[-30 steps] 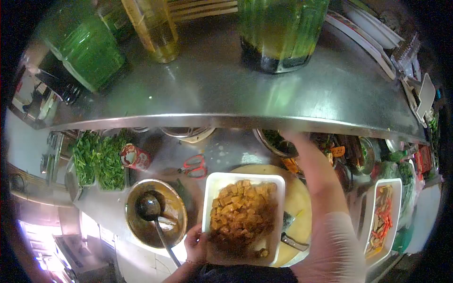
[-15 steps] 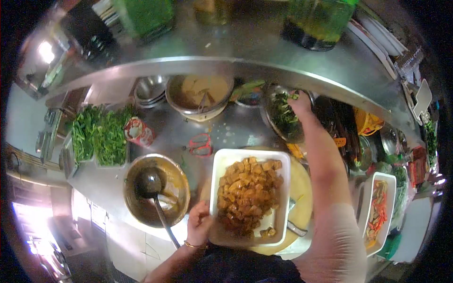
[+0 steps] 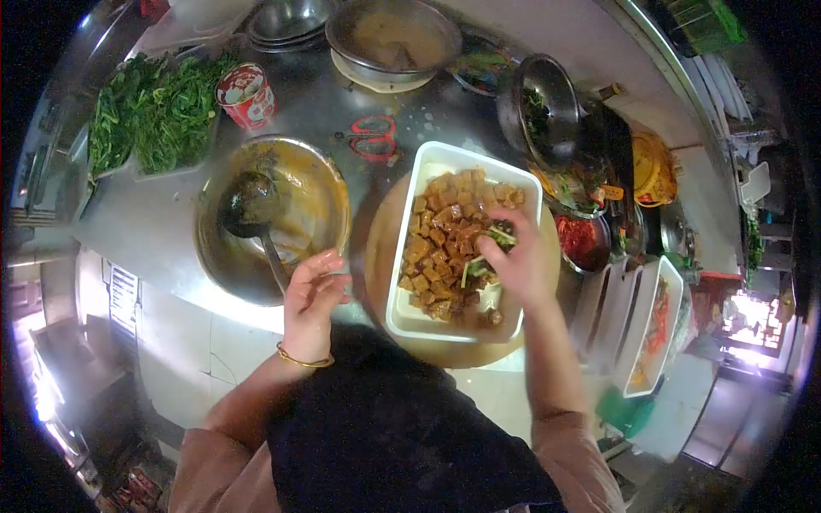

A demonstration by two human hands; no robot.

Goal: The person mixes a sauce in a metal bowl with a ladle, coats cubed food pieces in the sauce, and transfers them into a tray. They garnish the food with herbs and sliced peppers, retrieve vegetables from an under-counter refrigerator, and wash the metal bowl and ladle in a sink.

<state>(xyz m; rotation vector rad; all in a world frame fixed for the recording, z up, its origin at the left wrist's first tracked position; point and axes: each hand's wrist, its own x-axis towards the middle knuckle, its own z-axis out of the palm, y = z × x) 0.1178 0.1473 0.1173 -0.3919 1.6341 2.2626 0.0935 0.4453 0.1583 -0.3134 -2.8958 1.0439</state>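
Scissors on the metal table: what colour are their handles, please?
The scissors' handles are red; the head view shows this best.

And here's the right hand (image 3: 520,261), softly blurred over the white tray (image 3: 463,335), its fingers covering part of the greens (image 3: 499,237); whether it grips them or just touches them, can't tell! Cubes (image 3: 440,231) under that palm are hidden too. Over to the left hand (image 3: 315,295), and it's masking the tail end of the ladle (image 3: 248,205). Beneath the tray, the middle of the round board (image 3: 385,235) is out of sight. Up top, the frame's edge clips the stacked bowls (image 3: 291,21). Upper right, a green item (image 3: 725,21) is cut off and unreadable. Lower left, dark clutter (image 3: 137,489) blurs away, and both sleeves (image 3: 209,474) run off the bottom.
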